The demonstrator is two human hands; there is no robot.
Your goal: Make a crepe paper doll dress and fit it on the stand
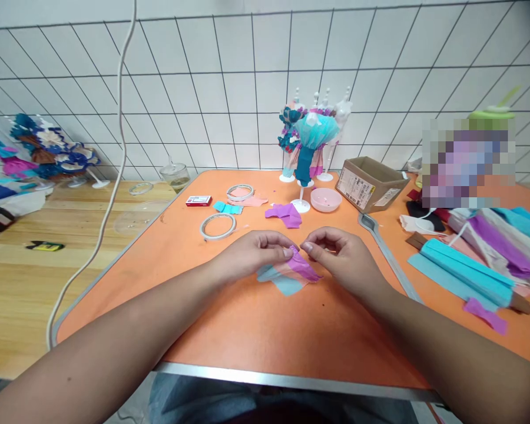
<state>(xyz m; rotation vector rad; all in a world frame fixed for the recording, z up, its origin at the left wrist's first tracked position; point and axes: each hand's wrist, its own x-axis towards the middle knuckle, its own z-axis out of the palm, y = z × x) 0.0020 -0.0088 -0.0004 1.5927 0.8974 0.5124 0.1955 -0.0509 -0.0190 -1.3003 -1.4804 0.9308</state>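
Observation:
My left hand [262, 253] pinches a piece of purple crepe paper [304, 270] between thumb and fingers, low over the table's middle. Beneath it, pale pink and light blue crepe paper pieces [282, 281] fan out. Close by on the right, my right hand [342, 254] has its thumb and forefinger pressed together beside the paper's upper edge; whatever is in that pinch is too small to make out. Another purple paper scrap [286, 215] lies just beyond the hands, and a turquoise scrap [228, 208] is farther left.
Two tape rolls [218, 227] and a small red-and-white box [198, 201] lie at left. Behind stand paper-dressed doll forms [314, 138], a pink bowl [325, 200] and a cardboard box [371, 185]. Crepe paper rolls [468, 271] cover the right side. A white cable [120, 112] hangs at left.

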